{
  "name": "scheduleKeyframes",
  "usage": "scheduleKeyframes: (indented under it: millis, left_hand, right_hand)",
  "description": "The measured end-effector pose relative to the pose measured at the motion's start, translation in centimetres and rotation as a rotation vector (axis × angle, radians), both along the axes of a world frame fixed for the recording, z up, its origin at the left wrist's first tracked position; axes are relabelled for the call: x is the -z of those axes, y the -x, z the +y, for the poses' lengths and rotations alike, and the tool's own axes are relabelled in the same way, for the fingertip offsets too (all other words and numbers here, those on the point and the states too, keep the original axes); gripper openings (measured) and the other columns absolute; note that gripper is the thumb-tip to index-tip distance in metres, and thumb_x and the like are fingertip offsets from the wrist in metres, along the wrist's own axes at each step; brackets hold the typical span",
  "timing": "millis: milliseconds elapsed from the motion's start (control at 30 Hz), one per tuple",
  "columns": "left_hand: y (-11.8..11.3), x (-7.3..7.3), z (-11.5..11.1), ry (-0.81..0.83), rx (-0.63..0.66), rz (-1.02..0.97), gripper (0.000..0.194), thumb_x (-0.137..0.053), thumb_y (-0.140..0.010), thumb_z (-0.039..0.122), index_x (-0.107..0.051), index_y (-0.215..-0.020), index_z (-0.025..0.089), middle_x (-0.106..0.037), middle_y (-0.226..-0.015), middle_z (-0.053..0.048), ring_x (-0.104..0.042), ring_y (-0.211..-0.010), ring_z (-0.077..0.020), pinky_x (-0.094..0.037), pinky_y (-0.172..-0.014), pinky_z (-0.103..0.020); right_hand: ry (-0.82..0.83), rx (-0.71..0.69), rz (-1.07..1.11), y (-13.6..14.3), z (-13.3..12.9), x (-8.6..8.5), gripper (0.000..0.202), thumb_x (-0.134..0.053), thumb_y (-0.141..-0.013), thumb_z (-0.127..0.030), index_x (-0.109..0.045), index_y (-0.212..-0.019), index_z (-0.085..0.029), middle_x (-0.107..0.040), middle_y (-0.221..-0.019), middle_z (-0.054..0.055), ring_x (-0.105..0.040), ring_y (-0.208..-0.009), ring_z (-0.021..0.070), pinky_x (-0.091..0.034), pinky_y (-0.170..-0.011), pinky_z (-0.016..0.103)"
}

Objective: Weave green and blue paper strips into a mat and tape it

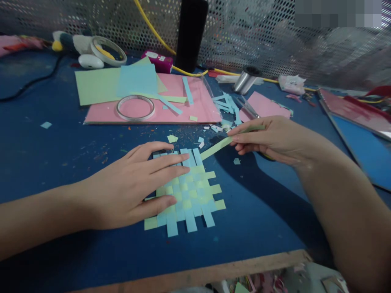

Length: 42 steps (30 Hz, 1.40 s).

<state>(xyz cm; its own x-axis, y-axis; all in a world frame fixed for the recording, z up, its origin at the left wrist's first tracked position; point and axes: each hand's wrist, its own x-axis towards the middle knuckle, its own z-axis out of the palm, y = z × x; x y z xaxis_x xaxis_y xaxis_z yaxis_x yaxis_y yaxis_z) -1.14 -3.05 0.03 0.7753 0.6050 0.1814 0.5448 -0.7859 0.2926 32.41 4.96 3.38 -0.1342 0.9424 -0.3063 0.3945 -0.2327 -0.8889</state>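
A woven mat of light blue and pale green paper strips lies on the blue table, loose strip ends sticking out at its edges. My left hand rests flat over the mat's left part with its fingers spread. Between the thumb and fingers of my right hand is a pale green strip, slanting down to the mat's upper right corner. Its lower end meets the blue strips there; how far it runs among them is hard to tell.
Behind the mat, pink sheets carry green and blue paper and a tape ring. Blue strips, scissors and a silver spool lie at the back right. A black upright object stands by the mesh wall.
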Motion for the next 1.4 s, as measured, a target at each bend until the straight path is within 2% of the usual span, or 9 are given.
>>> scheduleKeyframes:
  millis: [100,200,367,533,800,1000,1400]
  left_hand:
    - [0.0,0.0,0.0,-0.008,0.008,0.001,0.048,-0.049,-0.107,0.047,-0.054,-0.15,0.027,-0.051,-0.161,-0.002,-0.037,-0.149,-0.0361,-0.04,-0.118,-0.055]
    - [0.0,0.0,0.0,-0.007,0.008,0.0,0.047,-0.049,-0.106,0.047,-0.055,-0.149,0.026,-0.053,-0.16,-0.003,-0.038,-0.148,-0.0366,-0.04,-0.117,-0.055]
    - [0.0,0.0,-0.1,0.002,-0.033,-0.017,0.047,-0.051,-0.106,0.046,-0.054,-0.149,0.027,-0.045,-0.164,-0.009,-0.037,-0.149,-0.0377,-0.041,-0.117,-0.058]
    - [0.0,0.1,-0.1,0.042,-0.052,0.01,0.052,-0.052,-0.105,0.049,-0.05,-0.152,0.029,-0.042,-0.165,-0.011,-0.032,-0.153,-0.0383,-0.04,-0.118,-0.06]
    - [0.0,0.1,-0.1,0.049,-0.038,-0.002,0.047,-0.056,-0.103,0.044,-0.054,-0.147,0.028,-0.043,-0.163,-0.011,-0.034,-0.151,-0.0376,-0.04,-0.118,-0.059]
    - [-0.1,0.0,-0.1,0.053,-0.046,0.027,0.054,-0.055,-0.104,0.047,-0.046,-0.155,0.033,-0.036,-0.168,-0.01,-0.028,-0.155,-0.0401,-0.039,-0.117,-0.064]
    - [-0.1,-0.1,-0.1,0.05,-0.039,-0.035,0.045,-0.055,-0.103,0.04,-0.055,-0.147,0.031,-0.042,-0.163,-0.008,-0.037,-0.148,-0.0373,-0.039,-0.118,-0.06]
  right_hand:
    - [0.011,0.028,0.006,0.2,0.0,-0.3,0.024,-0.096,-0.065,-0.034,-0.084,-0.082,-0.022,-0.077,-0.078,0.008,-0.072,-0.065,0.0213,-0.066,-0.064,0.037]
    - [-0.05,0.078,0.024,0.6,-0.1,-0.8,0.025,-0.097,-0.062,-0.034,-0.083,-0.079,-0.023,-0.077,-0.078,0.007,-0.07,-0.066,0.0195,-0.066,-0.063,0.035]
    - [-0.155,0.194,0.08,1.5,-0.8,-1.2,0.015,-0.09,-0.073,-0.026,-0.083,-0.084,-0.02,-0.075,-0.075,0.005,-0.068,-0.065,0.0144,-0.063,-0.065,0.029]
    - [-0.111,0.117,0.117,2.3,-1.3,-0.3,0.017,-0.09,-0.075,-0.027,-0.084,-0.087,-0.017,-0.078,-0.081,0.008,-0.069,-0.066,0.0144,-0.065,-0.069,0.031]
    - [-0.116,0.136,0.17,3.2,-1.7,0.4,0.015,-0.09,-0.073,-0.026,-0.084,-0.085,-0.019,-0.077,-0.078,0.007,-0.07,-0.066,0.0162,-0.066,-0.07,0.034]
    - [-0.122,0.136,0.15,3.3,-1.8,0.5,0.016,-0.09,-0.072,-0.028,-0.084,-0.085,-0.02,-0.078,-0.081,0.006,-0.07,-0.067,0.0162,-0.066,-0.068,0.033]
    - [-0.13,0.127,0.17,3.2,-1.8,0.5,0.011,-0.086,-0.077,-0.025,-0.084,-0.086,-0.019,-0.078,-0.082,0.007,-0.07,-0.069,0.0163,-0.066,-0.07,0.033]
